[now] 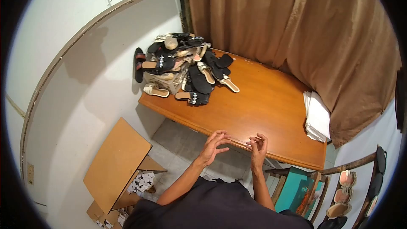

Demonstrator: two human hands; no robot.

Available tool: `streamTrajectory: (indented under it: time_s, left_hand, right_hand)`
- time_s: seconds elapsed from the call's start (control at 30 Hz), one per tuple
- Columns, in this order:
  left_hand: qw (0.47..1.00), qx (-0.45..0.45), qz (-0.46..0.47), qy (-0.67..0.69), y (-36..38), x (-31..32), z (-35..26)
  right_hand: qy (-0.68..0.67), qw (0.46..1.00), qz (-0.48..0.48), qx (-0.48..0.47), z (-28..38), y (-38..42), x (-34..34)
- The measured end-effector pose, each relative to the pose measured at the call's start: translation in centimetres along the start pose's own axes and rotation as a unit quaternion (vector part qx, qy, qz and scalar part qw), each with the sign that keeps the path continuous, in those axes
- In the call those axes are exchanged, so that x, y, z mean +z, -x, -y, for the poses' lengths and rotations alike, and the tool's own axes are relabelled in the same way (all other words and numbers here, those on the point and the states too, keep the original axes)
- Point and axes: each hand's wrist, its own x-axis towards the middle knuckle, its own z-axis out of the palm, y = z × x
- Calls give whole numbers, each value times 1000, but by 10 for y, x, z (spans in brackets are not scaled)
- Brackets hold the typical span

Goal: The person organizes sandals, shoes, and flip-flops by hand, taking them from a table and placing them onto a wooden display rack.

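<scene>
Both hands are raised near the front edge of the wooden table (254, 101), a gap between them. My left hand (213, 147) has its fingers apart and slightly curled, with nothing in it. To its right, my right hand (257, 147) is also empty, its fingers bent but spread. Neither hand touches the sandals. A pile of sandals (199, 78), black, white and tan, lies at the table's left end, some on clear plastic wrapping. One white sandal (230, 84) rests at the pile's right edge.
White folded sheets (316, 116) lie at the table's right end. A brown curtain (254, 17) hangs behind. At lower left stands a small wooden desk (118, 165). A rack with sandals (342, 195) and a teal surface (292, 186) are at lower right.
</scene>
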Motion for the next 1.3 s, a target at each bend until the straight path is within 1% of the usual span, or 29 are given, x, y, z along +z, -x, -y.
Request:
streamTrajectory:
  time_s: [0.07,0.1,0.17,0.27,0.43,0.6,0.67,0.73,0.83,0.9,0.93,0.97,1.0,1.03,1.07,1.1,1.13,1.17,1.2,1.23,1.27,1.3]
  left_hand:
    - [999,19,-33,3,8,-21,-15]
    - [998,34,-60,6,13,-30,-20]
    - [995,44,-86,8,18,-47,-30]
    - [990,62,-127,17,17,-68,-42]
    - [979,80,-186,17,-12,-101,-60]
    - [967,70,-245,19,-54,-130,-91]
    - [960,62,-270,27,-76,-142,-104]
    - [956,44,-289,0,-99,-156,-108]
    - [954,30,-299,8,-131,-176,-107]
    - [953,18,-303,2,-153,-187,-104]
    - [950,-4,-311,-12,-165,-195,-100]
    - [947,-26,-320,-25,-176,-202,-96]
    - [948,-28,-317,-21,-187,-207,-93]
    - [946,-53,-313,-62,-198,-214,-90]
    - [943,-77,-306,-104,-207,-222,-90]
    - [943,-82,-303,-106,-214,-230,-93]
    - [940,-100,-282,-166,-223,-238,-95]
    - [932,-118,-259,-224,-230,-244,-95]
    - [934,-126,-251,-221,-236,-254,-92]
    - [922,-92,-216,-309,-241,-269,-89]
    - [900,-52,-178,-394,-249,-282,-89]
    - [902,-50,-170,-394,-256,-296,-83]
  right_hand:
    - [-4,998,49,25,-9,-11,31]
    - [-4,998,55,33,-14,-15,45]
    - [-5,994,101,34,-23,-24,72]
    - [-8,990,132,54,-37,-39,106]
    - [-12,980,176,89,-69,-82,150]
    - [8,968,224,115,-104,-138,186]
    - [23,967,229,109,-119,-162,200]
    - [44,967,228,109,-138,-184,208]
    - [82,966,214,117,-170,-206,216]
    - [138,962,199,129,-187,-221,221]
    - [142,962,195,130,-194,-228,222]
    - [185,955,199,122,-201,-235,224]
    - [227,945,203,114,-210,-240,225]
    - [230,945,202,115,-219,-245,226]
    - [264,940,194,94,-227,-249,227]
    - [298,934,184,75,-238,-250,228]
    - [300,934,178,78,-255,-252,229]
    - [364,918,158,0,-271,-252,228]
    - [425,891,137,-77,-281,-250,224]
    - [432,889,131,-73,-282,-248,223]
    - [380,913,143,32,-283,-252,226]
    - [320,925,153,133,-283,-257,229]
